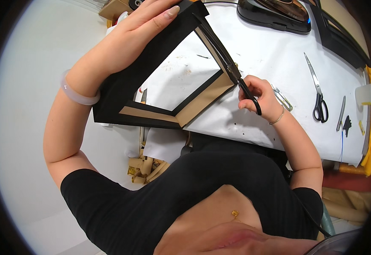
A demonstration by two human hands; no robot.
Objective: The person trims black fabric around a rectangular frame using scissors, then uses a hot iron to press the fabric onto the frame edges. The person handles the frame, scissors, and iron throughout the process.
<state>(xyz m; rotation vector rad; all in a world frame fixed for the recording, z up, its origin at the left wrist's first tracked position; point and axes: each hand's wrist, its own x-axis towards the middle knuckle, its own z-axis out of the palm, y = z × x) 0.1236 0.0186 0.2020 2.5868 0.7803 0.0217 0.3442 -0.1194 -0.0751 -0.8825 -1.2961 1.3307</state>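
Observation:
A black frame (128, 87) with a large opening and tan inner edges stands tilted over the white-covered table. My left hand (149, 25) holds its far left side, the thumb lying along the black surface and the other fingers partly cut off at the picture's top. On the right, my right hand (262, 95) is closed round the handles of black scissors (249, 95). Their blades lie along the frame's right edge, pointing away from me. Whether material sits between the blades, I cannot tell.
A second pair of scissors (316, 91) lies to the right, beside a dark scrap (347, 125). Small metal snips (284, 100) rest behind my right hand. A black device (275, 17) stands at the back, near another black frame (338, 40). A translucent bottle (366, 94) is at the right edge.

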